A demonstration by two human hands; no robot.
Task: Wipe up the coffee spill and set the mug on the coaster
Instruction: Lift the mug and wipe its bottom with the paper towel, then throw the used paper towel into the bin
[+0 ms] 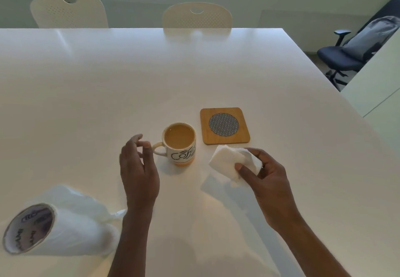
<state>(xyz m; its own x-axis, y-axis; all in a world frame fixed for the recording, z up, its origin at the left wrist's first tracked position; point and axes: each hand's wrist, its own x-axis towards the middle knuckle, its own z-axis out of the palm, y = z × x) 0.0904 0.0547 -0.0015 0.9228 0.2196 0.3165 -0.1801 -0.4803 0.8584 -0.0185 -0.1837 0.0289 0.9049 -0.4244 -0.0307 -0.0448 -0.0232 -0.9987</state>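
A cream mug [180, 146] with black "Coffee" lettering and an orange base stands upright on the white table [151, 77], nearly full of milky coffee. Its handle points left. My left hand [138, 168] hovers just left of the handle, fingers apart, holding nothing. A square wooden coaster [225, 126] with a round patterned centre lies to the mug's upper right, nothing on it. My right hand [266, 177] holds a crumpled white paper towel [231, 162] just below the coaster, slightly above the table. I see no spill on the table.
A paper towel roll [49, 227] lies on its side at the near left, a loose sheet trailing. Two white chairs [197, 15] stand at the table's far edge. A dark office chair [355, 49] is off to the right.
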